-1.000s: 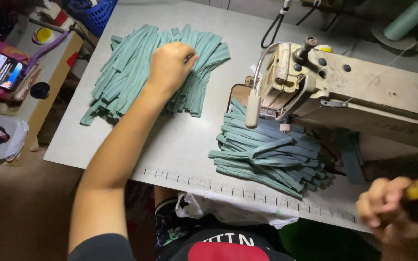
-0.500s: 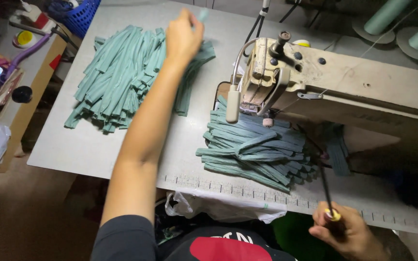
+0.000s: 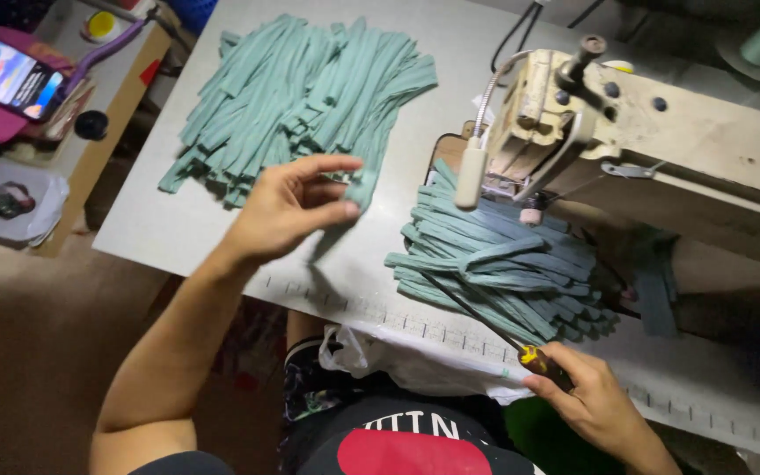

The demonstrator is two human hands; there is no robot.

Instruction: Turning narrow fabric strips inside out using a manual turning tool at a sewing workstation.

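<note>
Though lately farther, left hand nearer.

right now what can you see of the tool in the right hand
The screwdriver has a thin dark metal shaft and a handle that looks yellow and black. The right hand has its grip closed round the handle near the table's front edge. It lies at a slant, the shaft running up and to the left across the nearer pile of teal fabric strips, its tip among them. The hand hides most of the handle.
</note>
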